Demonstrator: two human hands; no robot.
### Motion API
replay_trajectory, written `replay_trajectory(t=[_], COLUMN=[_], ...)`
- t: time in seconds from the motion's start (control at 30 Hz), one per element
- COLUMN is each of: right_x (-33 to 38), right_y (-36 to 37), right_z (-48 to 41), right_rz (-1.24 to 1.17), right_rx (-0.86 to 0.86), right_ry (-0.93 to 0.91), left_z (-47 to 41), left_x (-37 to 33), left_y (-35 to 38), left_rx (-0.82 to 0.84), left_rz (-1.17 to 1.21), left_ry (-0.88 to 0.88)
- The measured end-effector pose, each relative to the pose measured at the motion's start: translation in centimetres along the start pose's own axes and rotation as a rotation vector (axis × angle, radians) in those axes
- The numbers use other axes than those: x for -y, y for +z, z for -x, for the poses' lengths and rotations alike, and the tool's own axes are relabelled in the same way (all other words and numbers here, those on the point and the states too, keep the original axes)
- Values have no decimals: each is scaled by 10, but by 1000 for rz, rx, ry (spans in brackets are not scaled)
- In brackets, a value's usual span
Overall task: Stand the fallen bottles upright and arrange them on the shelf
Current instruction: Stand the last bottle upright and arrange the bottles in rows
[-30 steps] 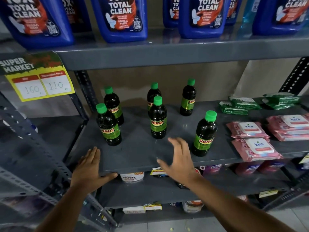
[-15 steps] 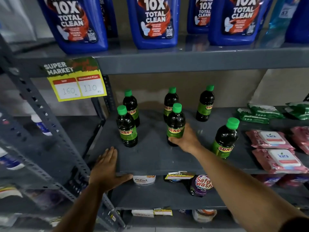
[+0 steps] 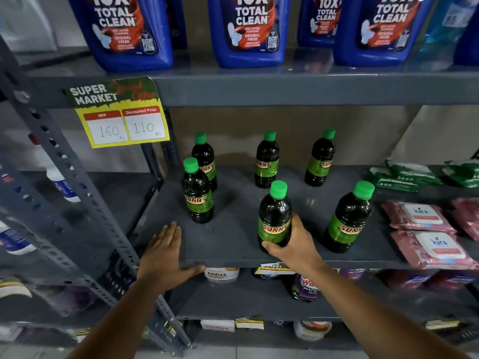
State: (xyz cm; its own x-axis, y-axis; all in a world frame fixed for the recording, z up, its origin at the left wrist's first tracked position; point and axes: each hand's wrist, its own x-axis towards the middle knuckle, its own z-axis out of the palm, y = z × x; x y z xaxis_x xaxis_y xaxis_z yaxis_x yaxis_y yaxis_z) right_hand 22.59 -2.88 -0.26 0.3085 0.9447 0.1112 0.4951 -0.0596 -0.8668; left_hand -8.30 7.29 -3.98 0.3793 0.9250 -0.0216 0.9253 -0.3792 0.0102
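Several dark Sunny bottles with green caps stand upright on the grey middle shelf (image 3: 233, 244). My right hand (image 3: 295, 244) grips the front-middle bottle (image 3: 274, 216) around its lower body, near the shelf's front edge. Another bottle (image 3: 347, 218) stands to its right, one (image 3: 197, 193) at front left with a second (image 3: 204, 159) close behind it. Two more bottles (image 3: 267, 161) (image 3: 320, 159) stand at the back. My left hand (image 3: 166, 255) lies flat on the shelf's front left corner, thumb hooked under the edge, holding nothing.
Pink Kara wipe packs (image 3: 425, 231) and green packs (image 3: 404, 176) fill the shelf's right side. Big blue cleaner jugs (image 3: 248, 29) stand on the shelf above, with a yellow price tag (image 3: 121, 120) on its edge. A grey perforated upright (image 3: 64, 182) runs at left. Jars sit below.
My right hand reached in, took hold of the middle bottle and pulled it forward toward the front edge. My left hand stayed on the shelf corner. The view shifted.
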Motion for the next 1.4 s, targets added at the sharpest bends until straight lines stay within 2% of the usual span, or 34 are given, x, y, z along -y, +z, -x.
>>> replay_trajectory(t=[0.1,0.13,0.17,0.23,0.3,0.47,0.57,0.7,0.83,0.97,1.07,1.2,1.4], right_x=[-9,-12,-13,-15,-3,57,82,90,86,82,80,73,62], right_y=[13,20,28,44,58,93,110,123,130,133,131,129,127], right_z=[30,45,58,71,60,-8,-44,-73,-87,-90,-87,-75,-35], right_rz=[73,121,160,231,245,151,71,13,-57,38,68,93,102], right_rx=[-280,-318,-284,-104,67,137,114,87,97,154,169,175,196], right_ry=[-134,-220,-316,-486,-569,-370,-251,-89,-88,-34,-47,-62,-103], left_z=[0,1,2,3,2,-7,-4,0,-5,-11,-8,-5,-10], left_x=[-1,-2,-2,-3,-2,3,4,2,3,5,7,11,12], left_y=[0,-1,-3,-6,-13,-21,-15,-16,-17,-16,-15,-9,-12], left_rx=[9,14,20,64,95,203,110,87,104,115,104,42,87], left_rz=[21,30,40,53,59,50,49,34,-13,-44,23,76,49], left_ry=[6,9,6,1,-3,5,1,6,9,50,58,91,74])
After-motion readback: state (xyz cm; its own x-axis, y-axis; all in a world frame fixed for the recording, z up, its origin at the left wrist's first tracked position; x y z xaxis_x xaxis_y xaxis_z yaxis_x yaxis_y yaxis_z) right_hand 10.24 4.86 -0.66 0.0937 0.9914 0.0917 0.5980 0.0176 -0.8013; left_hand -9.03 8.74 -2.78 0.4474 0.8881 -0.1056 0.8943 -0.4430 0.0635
